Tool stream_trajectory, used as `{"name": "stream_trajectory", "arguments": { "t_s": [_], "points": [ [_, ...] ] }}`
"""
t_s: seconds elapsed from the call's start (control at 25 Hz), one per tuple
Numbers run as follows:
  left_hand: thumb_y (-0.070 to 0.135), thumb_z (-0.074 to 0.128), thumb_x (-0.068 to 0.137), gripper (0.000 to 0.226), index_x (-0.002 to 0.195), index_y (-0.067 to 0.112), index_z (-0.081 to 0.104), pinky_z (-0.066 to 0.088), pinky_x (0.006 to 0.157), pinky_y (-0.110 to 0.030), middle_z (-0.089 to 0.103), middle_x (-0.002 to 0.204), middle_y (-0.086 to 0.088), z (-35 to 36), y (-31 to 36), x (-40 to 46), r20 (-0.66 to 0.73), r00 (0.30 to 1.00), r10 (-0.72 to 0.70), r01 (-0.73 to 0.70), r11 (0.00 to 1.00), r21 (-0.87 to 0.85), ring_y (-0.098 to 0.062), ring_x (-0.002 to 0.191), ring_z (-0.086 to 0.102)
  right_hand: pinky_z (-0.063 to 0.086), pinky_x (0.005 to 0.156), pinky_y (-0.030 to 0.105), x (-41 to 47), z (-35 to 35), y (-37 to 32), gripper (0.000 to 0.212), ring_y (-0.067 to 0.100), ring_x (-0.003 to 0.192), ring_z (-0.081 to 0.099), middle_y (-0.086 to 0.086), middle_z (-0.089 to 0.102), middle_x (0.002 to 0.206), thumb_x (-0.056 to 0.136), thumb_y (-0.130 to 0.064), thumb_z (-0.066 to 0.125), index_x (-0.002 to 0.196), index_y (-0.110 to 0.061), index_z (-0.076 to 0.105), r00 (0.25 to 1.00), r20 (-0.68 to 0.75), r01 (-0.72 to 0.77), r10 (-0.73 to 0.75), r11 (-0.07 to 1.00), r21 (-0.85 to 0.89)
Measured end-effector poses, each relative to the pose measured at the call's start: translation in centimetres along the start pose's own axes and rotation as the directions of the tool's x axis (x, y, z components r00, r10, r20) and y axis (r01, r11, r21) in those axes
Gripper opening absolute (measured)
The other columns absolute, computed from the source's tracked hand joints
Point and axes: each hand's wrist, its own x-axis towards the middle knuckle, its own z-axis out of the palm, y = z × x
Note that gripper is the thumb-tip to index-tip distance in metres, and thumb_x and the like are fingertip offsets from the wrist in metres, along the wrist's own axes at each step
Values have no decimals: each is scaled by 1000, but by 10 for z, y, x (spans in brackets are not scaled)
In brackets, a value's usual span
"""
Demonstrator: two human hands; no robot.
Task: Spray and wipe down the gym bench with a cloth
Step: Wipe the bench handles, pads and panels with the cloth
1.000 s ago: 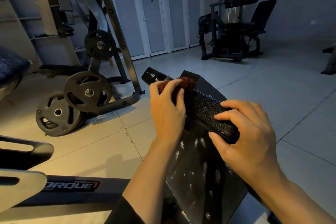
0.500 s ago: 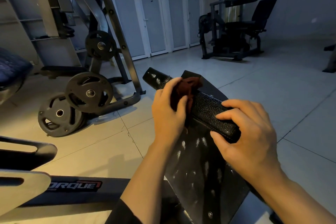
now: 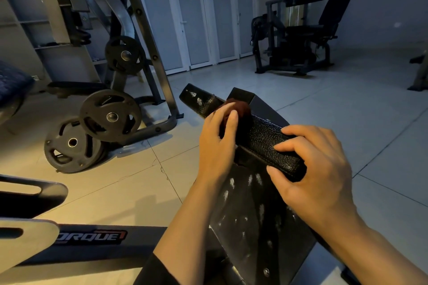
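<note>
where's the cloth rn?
Head view, centre: the dark red cloth is bunched under the left hand, pressed on the black padded roller, left of the right hand.

Head view, downward, close over hands (image 3: 310, 166)

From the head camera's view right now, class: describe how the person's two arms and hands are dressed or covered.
Both hands are bare: the left hand and right hand show no gloves, rings or watch. Both forearms are uncovered. A dark sleeve edge shows on the left arm near the bottom of the frame; the right arm leaves the frame before any sleeve appears.
</note>
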Motion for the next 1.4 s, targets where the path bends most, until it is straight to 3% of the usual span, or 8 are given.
{"name": "stream_trajectory", "arguments": {
  "t_s": [0.08,0.2,0.48,0.64,0.84,1.04,1.2,1.4],
  "points": [
    [27,52,96,23,115,23,64,38,91,-9,60,118,3,4,13,-4,-64,994,93,-91,995,37,4,108,50,40,80,24,0,0,-1,37,21,102,53,6,64,109,59,-16,85,91,-9,67,1000,-5,-5,5,1000,0],
    [18,58,92,26,118,17,64,43,94,-18,59,119,0,15,31,-12,65,963,261,-265,962,61,-4,109,52,34,83,16,1,0,-3,32,18,100,52,4,64,107,62,-15,83,89,-9,67,1000,-21,-16,16,1000,20],
    [10,63,90,28,118,14,66,38,95,-7,63,120,-4,10,6,2,-266,964,24,-4,997,75,0,107,52,33,87,11,-2,-4,3,39,16,108,50,3,62,113,61,-18,85,95,-11,68,998,58,-10,9,1000,26],
    [9,68,86,31,116,15,67,46,94,-19,62,116,-1,11,24,-5,-74,981,180,-180,984,3,-5,107,56,35,87,10,-1,-4,4,39,14,106,50,1,62,112,60,-16,87,94,-12,68,999,52,-13,11,999,42],
    [14,62,91,25,115,14,66,43,93,-11,63,116,-1,0,1,2,-271,958,-95,114,992,55,-7,106,55,34,84,11,1,-2,2,37,17,105,52,2,63,111,60,-17,86,92,-11,68,999,36,-23,21,999,48],
    [9,69,84,31,111,22,68,43,92,-14,64,113,3,7,22,-3,-54,987,150,-144,985,99,-5,106,55,35,83,12,1,-2,2,36,18,104,52,2,62,111,61,-16,84,93,-10,67,999,39,-27,25,999,48],
    [15,64,90,23,113,16,68,49,92,-34,68,108,-1,4,0,3,-189,982,-6,23,996,88,-15,103,60,33,87,2,2,-2,2,35,13,105,49,2,62,111,62,-18,83,93,-11,67,999,42,-32,29,997,76],
    [16,69,85,26,108,28,64,43,86,-14,63,105,9,4,12,-7,-149,987,61,-46,993,105,-4,100,55,34,89,2,1,-4,4,39,10,109,46,1,61,114,63,-19,83,97,-12,67,997,80,-16,10,997,77]
  ]
}}
